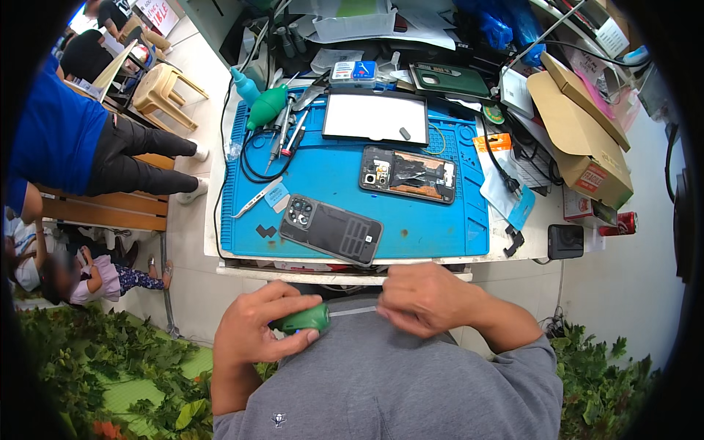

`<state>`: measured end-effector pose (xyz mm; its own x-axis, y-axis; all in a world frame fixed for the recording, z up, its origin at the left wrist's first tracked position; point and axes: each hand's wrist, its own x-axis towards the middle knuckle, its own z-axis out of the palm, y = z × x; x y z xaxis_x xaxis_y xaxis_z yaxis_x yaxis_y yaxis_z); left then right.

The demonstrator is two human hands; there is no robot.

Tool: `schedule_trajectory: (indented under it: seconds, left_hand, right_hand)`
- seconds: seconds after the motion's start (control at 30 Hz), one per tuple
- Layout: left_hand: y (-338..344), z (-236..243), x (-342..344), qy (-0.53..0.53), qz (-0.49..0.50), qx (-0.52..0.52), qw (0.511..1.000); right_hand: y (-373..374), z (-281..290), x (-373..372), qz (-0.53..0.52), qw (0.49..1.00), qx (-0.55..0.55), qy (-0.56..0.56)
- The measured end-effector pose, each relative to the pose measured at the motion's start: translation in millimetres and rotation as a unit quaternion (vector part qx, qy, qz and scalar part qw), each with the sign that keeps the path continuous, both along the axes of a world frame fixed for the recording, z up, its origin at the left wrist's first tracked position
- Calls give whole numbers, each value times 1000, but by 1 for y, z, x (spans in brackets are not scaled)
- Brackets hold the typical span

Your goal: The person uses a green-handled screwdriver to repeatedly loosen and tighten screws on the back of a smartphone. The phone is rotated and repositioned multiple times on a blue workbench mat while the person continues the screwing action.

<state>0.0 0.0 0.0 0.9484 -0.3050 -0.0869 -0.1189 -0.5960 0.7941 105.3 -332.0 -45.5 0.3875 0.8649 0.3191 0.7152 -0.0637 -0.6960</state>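
Observation:
In front of my body, my left hand [268,323] grips a green roll [306,319], apparently of tape, between thumb and fingers. A thin pale strip [352,312] stretches from it toward my right hand [425,299], whose fingers are pinched on its other end. Beyond my hands, a dark phone back cover [334,229] with a camera block lies slanted on the blue work mat [411,238]. Farther back to the right rests an opened phone [407,174], its insides showing. Tweezers [257,198] and small black pieces [265,232] lie left of the cover.
A green air blower [268,108], screwdrivers and a black cable crowd the mat's left. A white-topped tray [375,117] stands at the back. Cardboard boxes [579,139] and a red can [627,224] are at right. A person in blue [62,132] is at far left.

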Motion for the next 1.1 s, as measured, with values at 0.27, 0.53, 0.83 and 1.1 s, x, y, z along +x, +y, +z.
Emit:
schedule_trajectory:
  seconds: [0.27,0.53,0.83,1.1]
  left_hand:
    - [22,9,-2,92,-75,-103,988]
    - [45,-20,-14,104,190,-224,950]
    - [-4,-50,-6,286,178,-332,881]
    - [-20,-47,9,317,169,-266,895]
  right_hand:
    - [-1,25,-18,94,988,55,109]
    - [-39,25,-3,-207,978,-33,2]
    - [-62,-11,15,-401,896,-183,-46]
    - [-10,-9,1,-378,914,-62,-136]
